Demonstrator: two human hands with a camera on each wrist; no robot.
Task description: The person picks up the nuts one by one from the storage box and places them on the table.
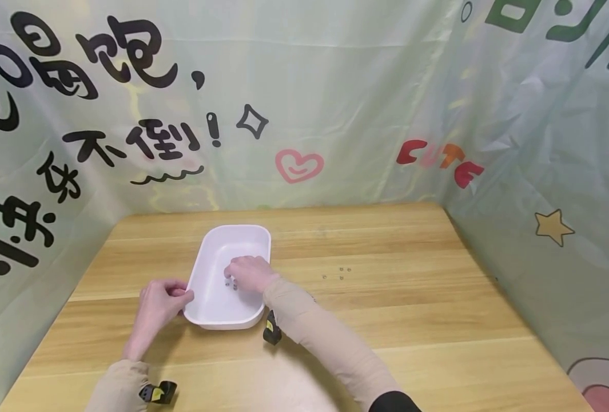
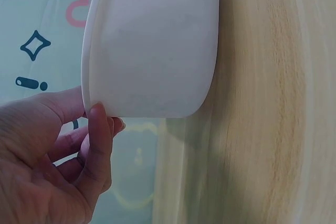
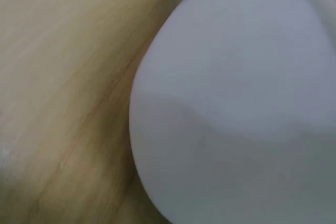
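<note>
1. Pinching the near-left rim of the white rounded rectangular plastic tray [image 1: 211, 274]: L grip [image 1: 161, 303], thumb & fingers closed on the edge. L wrist view shows same hold, at a corner.
2. Tray loc.: on the light wood-grain worktop [image 1: 438, 343], just R of L grip, w/ R grip [image 1: 251, 273] over its interior. Can't tell if base is fully flat.
3. R grip: fingers bent down into tray; tips partly hidden, so can't tell if pinching anything or not. R wrist view = tray's outer wall + worktop, no fingers.
4. Small grey roundish pieces [image 1: 227, 284]: in tray, right below R grip's fingertips; touching or apart, can't tell.
5. Tiny loose grey bits [image 1: 342, 278]: on worktop, off to R of R grip, well apart from it & outside tray.
6. Handling, tray: prob. light, fairly stiff, smooth; might slide if unheld. Best hold = rim, as L grip has it.
7. Handling, pieces: prob. v. light, hard, slippery, easy to drop or scatter. Best taken w/ fingertips, on opp. sides, one at a time.
8. Beyond both grips: pale printed cloth backdrop [image 1: 335, 103], behind worktop.
</note>
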